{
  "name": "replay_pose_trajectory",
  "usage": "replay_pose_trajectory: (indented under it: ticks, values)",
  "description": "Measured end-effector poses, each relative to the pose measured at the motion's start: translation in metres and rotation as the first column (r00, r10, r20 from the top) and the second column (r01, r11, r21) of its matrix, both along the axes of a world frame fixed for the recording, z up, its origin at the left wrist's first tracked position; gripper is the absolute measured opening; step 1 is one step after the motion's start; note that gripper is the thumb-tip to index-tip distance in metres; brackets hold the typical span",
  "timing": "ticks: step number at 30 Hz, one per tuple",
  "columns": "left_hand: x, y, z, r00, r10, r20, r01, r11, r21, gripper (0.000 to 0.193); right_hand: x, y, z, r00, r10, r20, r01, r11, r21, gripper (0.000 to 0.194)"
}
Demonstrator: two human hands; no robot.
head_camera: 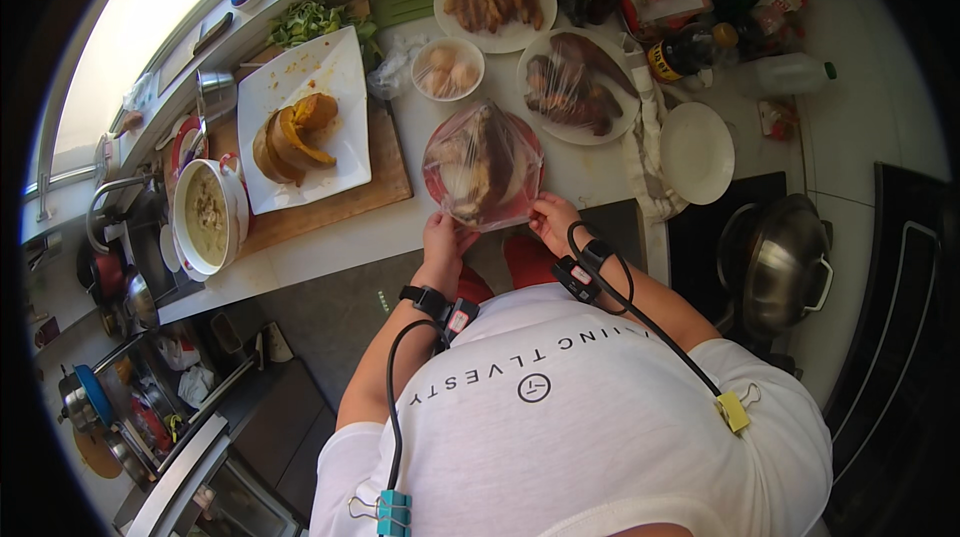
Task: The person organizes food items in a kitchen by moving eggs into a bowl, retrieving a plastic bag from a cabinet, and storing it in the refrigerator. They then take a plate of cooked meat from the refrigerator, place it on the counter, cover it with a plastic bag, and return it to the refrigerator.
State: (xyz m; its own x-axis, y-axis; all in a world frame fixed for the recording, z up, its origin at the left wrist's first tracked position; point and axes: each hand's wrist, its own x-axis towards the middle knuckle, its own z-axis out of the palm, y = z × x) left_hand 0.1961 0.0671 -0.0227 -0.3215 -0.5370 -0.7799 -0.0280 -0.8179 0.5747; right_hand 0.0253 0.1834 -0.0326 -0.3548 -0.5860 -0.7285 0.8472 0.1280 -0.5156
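A red-rimmed plate [534,154] stands at the counter's front edge, bearing a brown and pale piece of food [487,162] under clear plastic film [469,133]. My left hand [444,241] pinches the film at the plate's near left side. At the near right, my right hand [553,220] has the film's edge between thumb and fingers. Behind stands a white bowl of round, pale brown items [448,70], covered with film. To its right, a white plate [570,133] of dark brown cooked meat is also film-covered.
A white square plate [345,154] with cooked pumpkin lies on a wooden board [390,169], beside a pot of soup [206,218]. Farther back is a plate of browned strips [495,1]. An empty white plate [697,153], bottles [679,57] and a lidded wok [784,267] are right.
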Motion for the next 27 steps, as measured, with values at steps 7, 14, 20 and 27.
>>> replay_pose_trajectory:
  ticks: [7,14,20,27]
  values:
    - [0.001,0.001,-0.002,1.0,0.013,-0.01,-0.013,1.0,-0.021,0.019,-0.001,0.002,0.001,0.993,-0.031,-0.114,0.037,0.998,0.046,0.017]
    - [0.002,0.003,-0.006,0.999,0.007,-0.035,-0.008,1.0,-0.03,0.018,-0.011,-0.003,-0.011,0.978,-0.103,-0.179,0.119,0.989,0.084,0.011]
    - [0.001,0.003,-0.008,0.999,0.039,-0.031,-0.039,0.999,-0.025,0.015,-0.015,-0.007,-0.011,0.978,-0.146,-0.147,0.16,0.983,0.089,0.004]
    - [0.0,0.005,-0.007,0.998,0.047,-0.045,-0.048,0.998,-0.028,0.014,-0.02,-0.012,-0.005,0.966,-0.19,-0.177,0.215,0.968,0.13,0.006]
